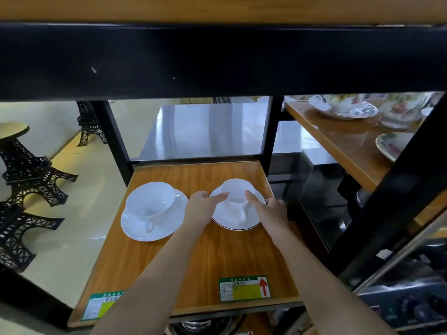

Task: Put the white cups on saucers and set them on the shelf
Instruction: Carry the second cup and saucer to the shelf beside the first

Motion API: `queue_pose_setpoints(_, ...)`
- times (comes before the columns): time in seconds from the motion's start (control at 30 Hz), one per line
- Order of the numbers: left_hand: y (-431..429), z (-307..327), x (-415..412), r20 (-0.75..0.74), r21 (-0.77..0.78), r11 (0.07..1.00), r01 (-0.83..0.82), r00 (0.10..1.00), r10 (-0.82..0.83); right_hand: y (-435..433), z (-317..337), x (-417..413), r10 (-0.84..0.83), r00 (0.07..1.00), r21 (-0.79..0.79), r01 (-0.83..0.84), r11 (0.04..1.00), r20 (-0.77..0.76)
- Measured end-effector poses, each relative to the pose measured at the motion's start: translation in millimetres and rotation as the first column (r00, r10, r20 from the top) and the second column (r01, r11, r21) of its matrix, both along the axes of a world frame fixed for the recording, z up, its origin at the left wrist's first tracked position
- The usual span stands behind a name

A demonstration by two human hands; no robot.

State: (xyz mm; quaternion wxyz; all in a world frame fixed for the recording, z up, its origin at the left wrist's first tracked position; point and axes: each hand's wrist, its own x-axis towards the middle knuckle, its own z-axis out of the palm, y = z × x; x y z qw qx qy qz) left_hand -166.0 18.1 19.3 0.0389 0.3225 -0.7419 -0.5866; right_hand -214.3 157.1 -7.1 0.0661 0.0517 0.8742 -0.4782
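- step in hand, my read: 2nd set going down on the shelf (210, 257). both your hands are at the right cup (238, 191), which sits on its saucer (232, 220).
- left hand (200, 209): fingers curled, thumb and forefinger reaching onto the saucer's left rim and toward the cup wall. looks like a light pinch on the rim, but can't tell if it's really gripping or just touching.
- right hand (268, 211): forefinger laid against the cup's right side, rest of the fingers folded by the saucer's right edge. again contact, grip not certain.
- saucer seems flat on the wood, so prob. set down already; can't rule out a slight lift at the far edge.
- next move, as i judge it: ease both hands off w/o dragging the saucer, cup is loose on it and could slide or tip.
- how the things look: plain glossy white cup, upright, empty, handle pointing toward you. its saucer has a thin dark line round the rim.
- left cup (150, 204) on left saucer (154, 221): wider, all white, handle also toward you, just beside your left hand, not touching it.
- both sets mid-shelf, side by side, behind the price tags (244, 288) at the front edge.
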Motion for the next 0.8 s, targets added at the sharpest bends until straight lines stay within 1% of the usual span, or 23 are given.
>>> queue_pose_setpoints(0.03,0,1,0,-0.018,-0.107,0.994,0.018,1.000,-0.020,1,4,2,0.004,0.999,0.068,-0.001,0.998,-0.054)
queue_pose_setpoints(0.07,1,4,2,-0.059,-0.147,0.989,0.019,0.998,-0.028,2,9,4,0.018,0.994,0.086,-0.009,0.996,-0.104)
queue_pose_setpoints(0.1,1,4,3,-0.105,-0.147,0.989,0.031,0.993,-0.046,3,14,7,0.040,0.992,0.058,-0.033,0.998,-0.119)
queue_pose_setpoints(0.17,4,5,5,-0.163,-0.056,0.996,0.062,0.984,-0.071,4,23,11,0.079,0.994,-0.052,-0.083,0.995,-0.073)
queue_pose_setpoints(0.23,8,3,6,-0.180,0.005,0.994,0.108,0.978,-0.105,3,24,15,0.103,0.994,-0.146,-0.106,0.984,-0.027)
queue_pose_setpoints(0.33,9,-2,8,-0.210,0.069,0.992,0.107,0.974,-0.091,1,20,17,0.099,0.995,-0.233,-0.100,0.967,-0.018)
queue_pose_setpoints(0.47,6,-9,7,-0.213,0.148,0.975,0.168,0.968,-0.135,2,17,19,0.100,0.994,-0.238,-0.109,0.965,-0.051)
queue_pose_setpoints(0.5,6,-6,10,-0.217,0.150,0.970,0.189,0.964,-0.154,1,16,19,0.098,0.994,-0.226,-0.108,0.968,-0.056)
queue_pose_setpoints(0.57,8,3,17,-0.239,0.093,0.974,0.206,0.954,-0.179,-1,17,20,0.068,0.993,-0.166,-0.082,0.983,-0.094)
queue_pose_setpoints(0.6,7,5,19,-0.258,0.041,0.981,0.189,0.951,-0.172,-2,18,20,0.044,0.989,-0.154,-0.065,0.986,-0.138)
queue_pose_setpoints(0.67,-1,11,26,-0.312,-0.093,0.991,0.099,0.942,-0.123,-8,25,23,-0.008,0.965,-0.181,-0.041,0.983,-0.260)
queue_pose_setpoints(0.73,-13,21,36,-0.401,-0.209,0.976,-0.064,0.916,-0.026,-16,35,24,-0.020,0.927,-0.189,-0.055,0.980,-0.374)
queue_pose_setpoints(0.77,-22,24,42,-0.454,-0.230,0.960,-0.162,0.890,0.041,-23,39,26,-0.002,0.915,-0.186,-0.080,0.979,-0.403)
queue_pose_setpoints(0.8,-33,26,48,-0.514,-0.216,0.942,-0.257,0.850,0.114,-31,45,29,0.020,0.914,-0.204,-0.111,0.973,-0.405)
